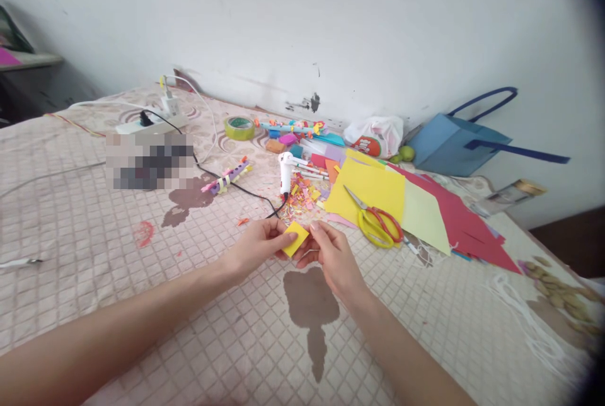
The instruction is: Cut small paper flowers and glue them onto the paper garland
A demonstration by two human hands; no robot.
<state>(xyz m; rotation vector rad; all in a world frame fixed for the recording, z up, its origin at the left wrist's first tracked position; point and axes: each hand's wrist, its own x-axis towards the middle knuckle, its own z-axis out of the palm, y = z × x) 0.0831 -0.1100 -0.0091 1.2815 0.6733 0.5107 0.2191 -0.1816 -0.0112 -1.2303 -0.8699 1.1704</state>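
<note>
A small yellow square of paper (297, 237) is pinched between the thumb and fingers of my left hand (265, 241). My right hand (329, 251) touches its right corner with thumb and forefinger; its other fingers curl beneath. Just beyond the hands lie a white glue gun (285, 173) and a heap of colourful paper scraps (302, 201). Red-and-yellow scissors (378, 223) rest partly on a large yellow sheet (378, 186), right of my right hand. A purple decorated strip (230, 177) lies to the left of the glue gun.
Red sheets (466, 229) spread at the right, near white cord (524, 318). A blue bag (456, 144), a glass jar (508, 197) and a roll of tape (239, 128) stand farther off. Black cable (246, 190) runs from the power strip (151, 122) towards the hands.
</note>
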